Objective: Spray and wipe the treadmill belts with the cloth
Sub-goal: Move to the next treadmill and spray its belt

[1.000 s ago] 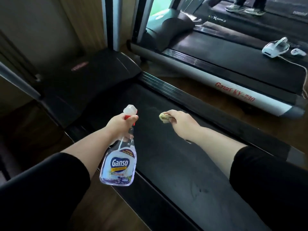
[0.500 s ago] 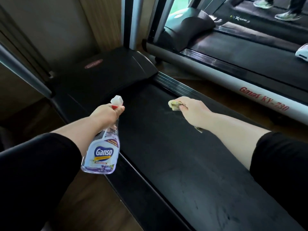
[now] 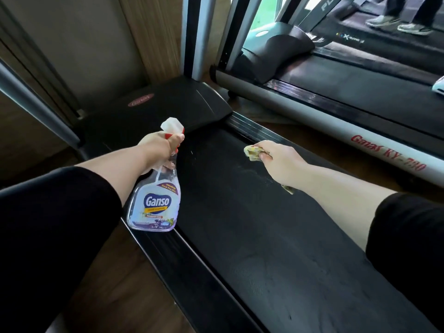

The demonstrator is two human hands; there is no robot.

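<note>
A wood-grain wall panel [image 3: 153,37] rises beside a beige wall [image 3: 79,44] — brown wooden floor [image 3: 115,284] below. Daylight comes through a window [image 3: 269,13] at the top edge — greenish.

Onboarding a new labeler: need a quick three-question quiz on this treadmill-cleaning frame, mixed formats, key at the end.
1. True or false: the left hand holds the clear plastic Ganso spray bottle.
2. The crumpled yellowish cloth is: A) lying on the floor B) gripped in the right hand C) draped on the rail.
3. Fill in: both hands are above the black rubber treadmill ____.

Key: 1 true; 2 B; 3 belt.
</note>
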